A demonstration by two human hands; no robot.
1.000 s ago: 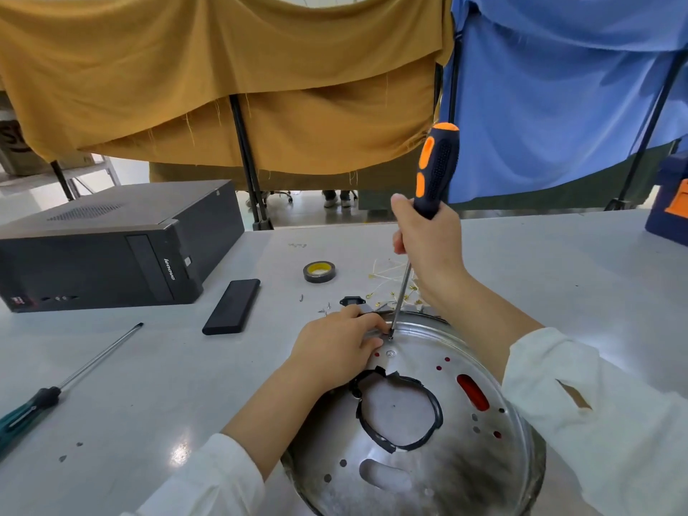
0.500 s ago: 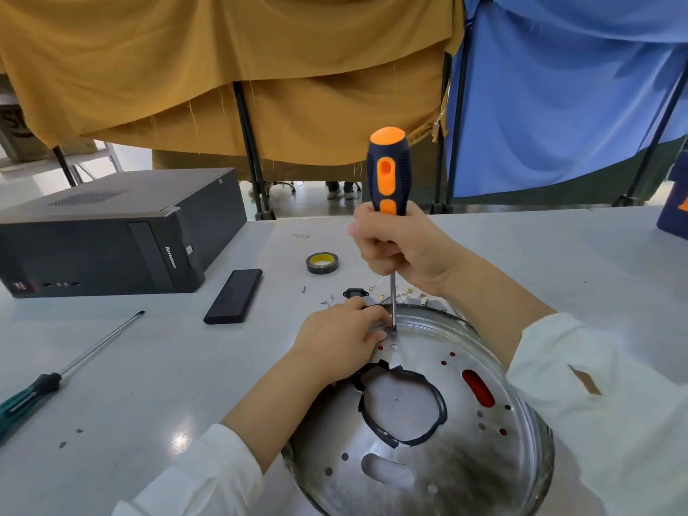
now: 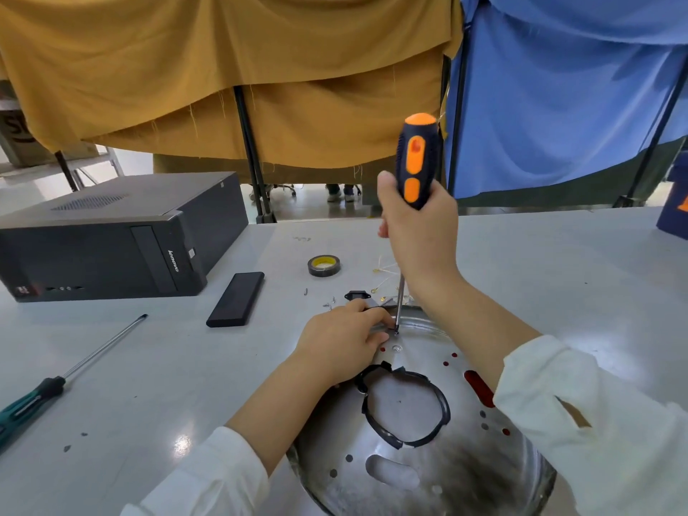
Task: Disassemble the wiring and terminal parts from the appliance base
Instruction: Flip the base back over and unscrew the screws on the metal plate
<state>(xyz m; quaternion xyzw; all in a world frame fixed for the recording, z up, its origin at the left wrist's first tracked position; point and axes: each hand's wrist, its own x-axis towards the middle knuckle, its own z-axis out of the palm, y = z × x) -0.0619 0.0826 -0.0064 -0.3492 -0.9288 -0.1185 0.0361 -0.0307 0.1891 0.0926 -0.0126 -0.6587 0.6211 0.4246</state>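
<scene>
A round shiny metal appliance base (image 3: 420, 474) lies on the grey table in front of me, with a large black-rimmed hole in its middle. My right hand (image 3: 419, 232) grips an orange-and-black screwdriver (image 3: 416, 162) held almost upright, its tip down on a screw at the base's far rim. My left hand (image 3: 342, 340) rests on the rim beside the tip and pinches a small metal terminal part there. Thin yellowish wires (image 3: 385, 271) and a small black part (image 3: 355, 295) lie just beyond the base.
A black computer case (image 3: 111, 236) stands at the left, a dark flat phone-like slab (image 3: 236, 299) beside it. A roll of tape (image 3: 324, 265) lies further back. A green-handled screwdriver (image 3: 56, 385) lies at the left edge. Small screws (image 3: 329, 303) are scattered near my left hand.
The screwdriver handle has turned in my right hand and stands more upright than a second ago. My left hand stays at the rim. The view has shifted slightly.
</scene>
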